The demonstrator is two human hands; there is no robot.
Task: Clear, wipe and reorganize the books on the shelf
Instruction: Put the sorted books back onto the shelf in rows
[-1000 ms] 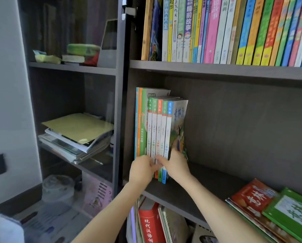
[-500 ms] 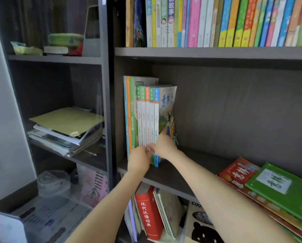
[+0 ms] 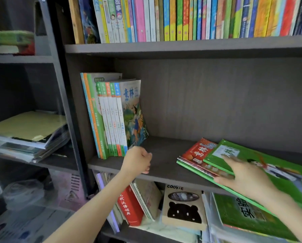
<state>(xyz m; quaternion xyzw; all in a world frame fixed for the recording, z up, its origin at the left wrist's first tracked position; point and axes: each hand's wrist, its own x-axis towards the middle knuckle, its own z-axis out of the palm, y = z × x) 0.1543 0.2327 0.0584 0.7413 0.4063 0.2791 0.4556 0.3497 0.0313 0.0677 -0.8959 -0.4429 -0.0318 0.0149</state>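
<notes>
"Starting at the far left, what lies there?"

"A stack of papers [image 3: 27,130] under a yellow sheet, flat in the side bay. Past the dark post, the upright books [image 3: 110,118] stand at the left end of the middle shelf [image 3: 164,153], leaning a little to the left. The outermost cover reads 意林 in blue."

"And the left hand?"

"The left hand [image 3: 138,161] hovers at the shelf's front edge, just right of the foot of those books. Its fingers are loosely curled and it holds nothing."

"Any free room on the board?"

"Yes, a bare stretch runs from that hand to the flat pile [image 3: 195,156] on the right, back to the rear panel."

"What about the pile?"

"A red cover with 意林 shows under a green book [image 3: 262,160]; the pile sits askew and its near corner juts past the front edge. The right hand [image 3: 246,178] lies on the green book with fingers spread and straight, thumb along the pile's near edge, gripping nothing."

"Other writing?"

"Below, a red dictionary [image 3: 129,206] with white characters down its spine, and a tan box-like book [image 3: 183,206] marked 'cookie'. Above, a full row of colourful spines [image 3: 181,18]; most of their print is too small to read."
</notes>
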